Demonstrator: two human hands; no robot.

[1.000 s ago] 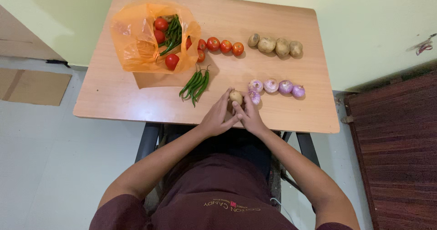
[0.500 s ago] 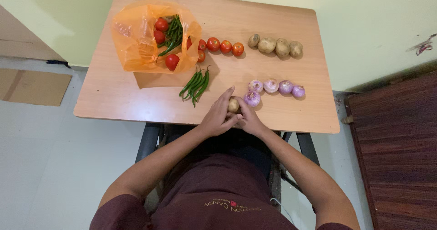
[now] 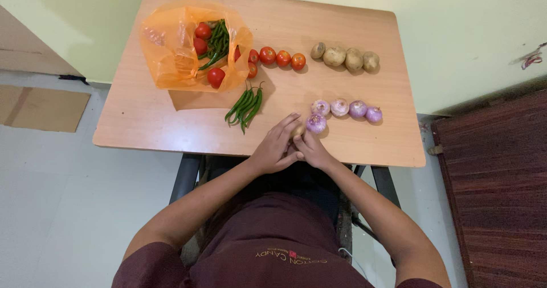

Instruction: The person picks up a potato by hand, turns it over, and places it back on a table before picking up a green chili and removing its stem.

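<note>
My left hand (image 3: 275, 145) and my right hand (image 3: 313, 149) meet near the front edge of the wooden table (image 3: 142, 117). They are cupped together around a small brown potato (image 3: 297, 131). My left fingers cover most of it, so only a sliver shows. A purple onion (image 3: 315, 122) lies just beyond my right fingertips. It lies free on the table, at the left end of a row of purple onions (image 3: 348, 108).
An open orange plastic bag (image 3: 171, 54) at the back left holds tomatoes and green chillies. On the table are a row of tomatoes (image 3: 274, 57), a row of potatoes (image 3: 345, 57) and a bunch of green chillies (image 3: 245, 104). A dark wooden door (image 3: 496, 191) stands at right.
The potato was held up in plain view between both hands. My left fingers have since closed over it and the hands have sunk lower. The nearest onion, half hidden before, now lies uncovered.
</note>
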